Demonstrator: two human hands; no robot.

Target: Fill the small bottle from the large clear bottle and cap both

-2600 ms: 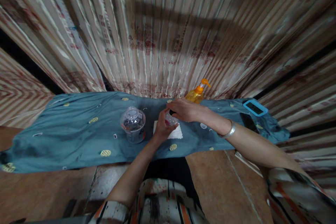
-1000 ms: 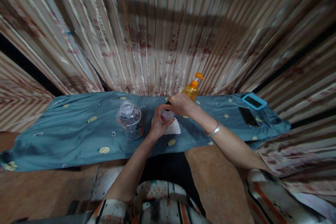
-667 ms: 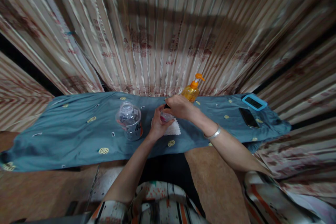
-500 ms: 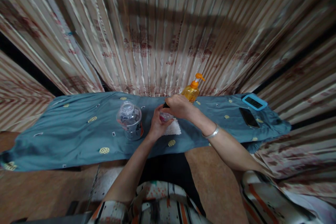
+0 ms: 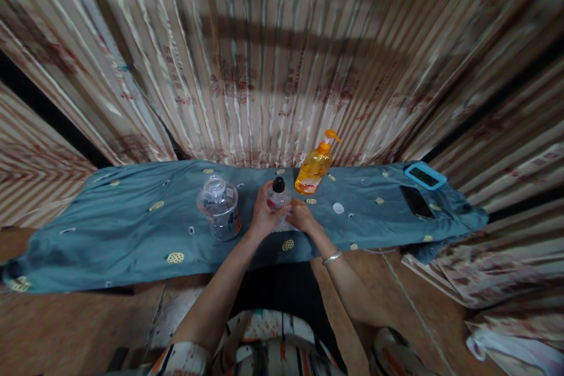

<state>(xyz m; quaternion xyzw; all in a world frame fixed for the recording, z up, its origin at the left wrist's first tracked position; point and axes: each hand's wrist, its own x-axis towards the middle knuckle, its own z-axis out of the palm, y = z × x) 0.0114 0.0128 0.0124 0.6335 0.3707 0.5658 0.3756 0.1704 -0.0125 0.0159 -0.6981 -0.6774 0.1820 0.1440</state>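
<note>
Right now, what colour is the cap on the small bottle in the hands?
Black; the small bottle shows it clearly in the head view.

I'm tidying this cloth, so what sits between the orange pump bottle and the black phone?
A small white round lid lies on the blue cloth between the pump bottle and the phone, in the head view.

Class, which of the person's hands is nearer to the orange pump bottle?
The right hand. It rests on the blue cloth just in front of the orange pump bottle; the left hand is farther to the left, wrapped round the small black-capped bottle.
</note>
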